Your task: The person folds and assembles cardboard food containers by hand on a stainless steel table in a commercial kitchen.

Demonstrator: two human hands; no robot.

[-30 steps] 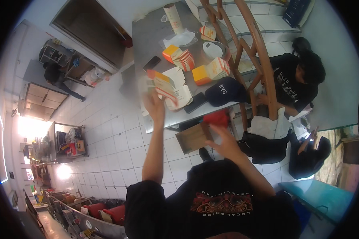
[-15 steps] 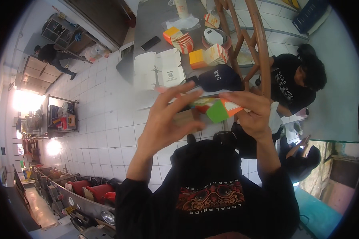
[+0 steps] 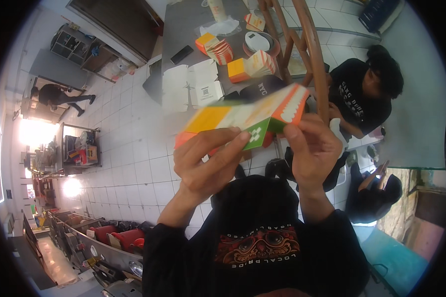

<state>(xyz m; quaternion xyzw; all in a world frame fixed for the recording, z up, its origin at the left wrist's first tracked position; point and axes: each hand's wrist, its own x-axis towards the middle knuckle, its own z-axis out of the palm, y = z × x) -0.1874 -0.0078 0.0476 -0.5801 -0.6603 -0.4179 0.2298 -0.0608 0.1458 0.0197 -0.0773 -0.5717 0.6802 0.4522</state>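
Observation:
Between my two hands is a printed cardboard food box [image 3: 248, 113], coloured yellow, white, orange and green and partly folded into shape. My left hand [image 3: 208, 161] grips its left end, with fingertips on the green flap. At the right end my right hand [image 3: 313, 151] pinches the orange-and-white edge. Just beyond the box a dark blue cap [image 3: 260, 89] lies on the table, partly covered by it. Stacked flat boxes of the same print, a left stack [image 3: 215, 48] and a right stack [image 3: 252, 67], lie farther back.
On the grey table [image 3: 181, 24] are a white opened carton [image 3: 193, 86], a black phone [image 3: 182, 54], a plastic bag [image 3: 223, 26], a cup [image 3: 216, 9] and a round white device [image 3: 257, 42]. A brown wooden frame [image 3: 309, 34] stands along its right side. A person [image 3: 364, 94] sits beyond it.
The box has opened out wider and come up across the view, showing its yellow and white panel. My left hand, whose fingers were spread, has closed on it.

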